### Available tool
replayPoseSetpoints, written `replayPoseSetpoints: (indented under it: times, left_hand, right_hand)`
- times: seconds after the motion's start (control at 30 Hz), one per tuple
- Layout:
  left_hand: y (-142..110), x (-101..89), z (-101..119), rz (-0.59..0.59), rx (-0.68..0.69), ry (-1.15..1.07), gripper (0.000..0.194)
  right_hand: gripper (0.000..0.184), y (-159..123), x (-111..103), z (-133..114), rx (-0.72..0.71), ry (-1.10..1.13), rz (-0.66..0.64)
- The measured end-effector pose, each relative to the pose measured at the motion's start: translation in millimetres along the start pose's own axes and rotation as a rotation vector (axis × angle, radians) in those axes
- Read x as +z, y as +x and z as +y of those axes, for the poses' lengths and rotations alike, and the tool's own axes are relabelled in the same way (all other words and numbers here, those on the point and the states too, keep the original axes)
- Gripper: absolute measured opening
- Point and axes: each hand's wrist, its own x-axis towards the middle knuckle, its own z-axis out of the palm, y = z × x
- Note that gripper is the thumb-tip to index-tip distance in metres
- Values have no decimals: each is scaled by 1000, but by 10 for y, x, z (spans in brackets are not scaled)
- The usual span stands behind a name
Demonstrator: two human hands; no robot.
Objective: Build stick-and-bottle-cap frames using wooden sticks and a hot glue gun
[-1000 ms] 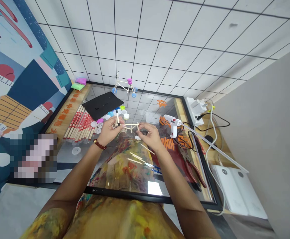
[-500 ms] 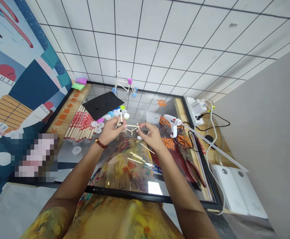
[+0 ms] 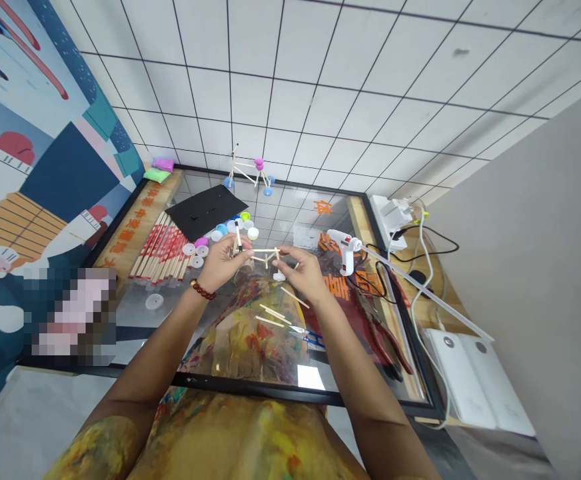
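One pair of red-handled pliers (image 3: pixel 394 342), lying near the right edge of the table (image 3: pixel 250 389), toward its near right corner. Next, blue-handled snips (image 3: pixel 313 339) and several loose sticks (image 3: pixel 270 322), inward from the near edge. Beyond these we list one pale stick frame (image 3: pixel 265 251), held above the table's middle: left hand (image 3: pixel 224 262) pinching its left end beside an upright black-banded stick, right hand (image 3: pixel 301 272) with thumb and fingers closed on its right end. We judge it light, stiff along each stick but fragile at the joints, best taken by its end pieces without twisting. Farther on: one white glue gun (image 3: pixel 344 255) toward the right edge, one black sheet (image 3: pixel 205 210) toward the far left corner, and one stick model (image 3: pixel 259 164) by the far edge.
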Motion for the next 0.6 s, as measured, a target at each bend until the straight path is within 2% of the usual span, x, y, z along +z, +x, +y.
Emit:
replayPoseSetpoints:
  times: [0.43, 0.5, 0.6]
  left_hand:
    - [5, -19, 96, -55, 25, 100, 13]
    - [2, -49, 82, -59, 16, 107, 24]
    - [-12, -183, 35, -119, -18, 96, 56]
  right_hand:
    - [24, -11, -16, -5, 99, 37, 4]
    - [24, -9, -20, -16, 104, 31, 0]
    - [24, -4, -21, -33, 104, 33, -1]
